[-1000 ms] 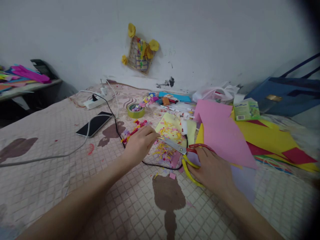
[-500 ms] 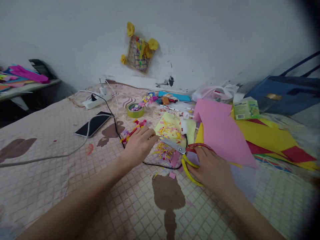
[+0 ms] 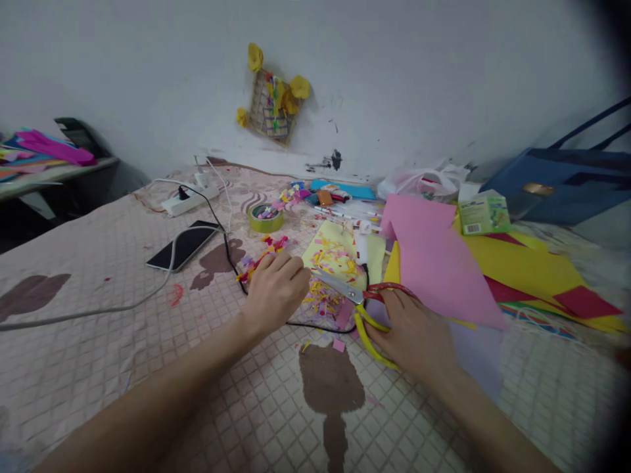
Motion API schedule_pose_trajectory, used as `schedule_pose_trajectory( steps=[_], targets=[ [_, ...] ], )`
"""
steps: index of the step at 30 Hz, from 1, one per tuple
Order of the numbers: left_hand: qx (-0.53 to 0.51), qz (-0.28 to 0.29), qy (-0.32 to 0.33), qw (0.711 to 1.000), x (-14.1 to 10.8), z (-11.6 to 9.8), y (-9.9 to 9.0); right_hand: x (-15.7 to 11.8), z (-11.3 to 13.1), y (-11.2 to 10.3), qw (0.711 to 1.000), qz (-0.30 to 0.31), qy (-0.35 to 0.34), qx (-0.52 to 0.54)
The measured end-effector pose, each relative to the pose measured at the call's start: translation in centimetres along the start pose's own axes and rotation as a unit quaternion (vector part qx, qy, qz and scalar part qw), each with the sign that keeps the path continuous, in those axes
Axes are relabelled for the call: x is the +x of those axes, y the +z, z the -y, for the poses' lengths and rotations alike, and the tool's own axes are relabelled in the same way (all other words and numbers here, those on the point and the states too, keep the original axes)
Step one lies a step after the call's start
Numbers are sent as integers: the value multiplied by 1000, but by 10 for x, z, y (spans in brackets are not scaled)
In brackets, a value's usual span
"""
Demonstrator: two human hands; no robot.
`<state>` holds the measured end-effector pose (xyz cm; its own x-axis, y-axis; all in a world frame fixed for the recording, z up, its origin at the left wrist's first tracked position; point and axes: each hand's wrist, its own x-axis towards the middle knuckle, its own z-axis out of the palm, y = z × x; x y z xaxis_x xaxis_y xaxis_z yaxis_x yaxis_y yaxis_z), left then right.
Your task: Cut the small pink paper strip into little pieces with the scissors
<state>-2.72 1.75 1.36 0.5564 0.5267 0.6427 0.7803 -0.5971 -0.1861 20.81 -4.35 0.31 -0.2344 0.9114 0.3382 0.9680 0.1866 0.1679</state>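
My right hand (image 3: 414,332) is closed around the handles of a pair of scissors (image 3: 352,295) with one red and one yellow handle. Their blades point left and reach close to the fingertips of my left hand (image 3: 279,289). The left hand's fingers are curled in a pinch; whatever they hold is too small or hidden to make out. Beyond the blades, small yellow and pink paper scraps (image 3: 328,259) lie on a pale yellow sheet (image 3: 320,236). More scraps (image 3: 323,302) are heaped on the quilted cover below it. A white glue gun (image 3: 361,246) rests on the sheet's right side.
Pink sheet (image 3: 434,256) and yellow sheets (image 3: 522,269) lie right, by a green box (image 3: 484,213) and a blue bag (image 3: 566,184). Left are a phone (image 3: 182,245), a power strip (image 3: 190,200) and cables. A tape roll (image 3: 266,218) stands centrally; a decorated frame (image 3: 276,105) hangs on the wall.
My left hand has turned slightly, its fingers curling more beside the blade tips. The scissors stay in my right hand, almost unmoved. The whole view has shifted a little.
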Motion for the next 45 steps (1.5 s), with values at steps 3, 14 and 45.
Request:
schedule_pose_trajectory(
  steps=[3,14,45],
  targets=[
    [-3,-10,-19,1000,0,-1,0,0,1,1,1000,-18,-3,5],
    [-50,-5,-80,996,0,0,1,-1,3,-2,1000,-12,-1,10],
    [-326,274,3,905,-14,-56,-6,2,-10,0,996,37,75,22]
  ],
)
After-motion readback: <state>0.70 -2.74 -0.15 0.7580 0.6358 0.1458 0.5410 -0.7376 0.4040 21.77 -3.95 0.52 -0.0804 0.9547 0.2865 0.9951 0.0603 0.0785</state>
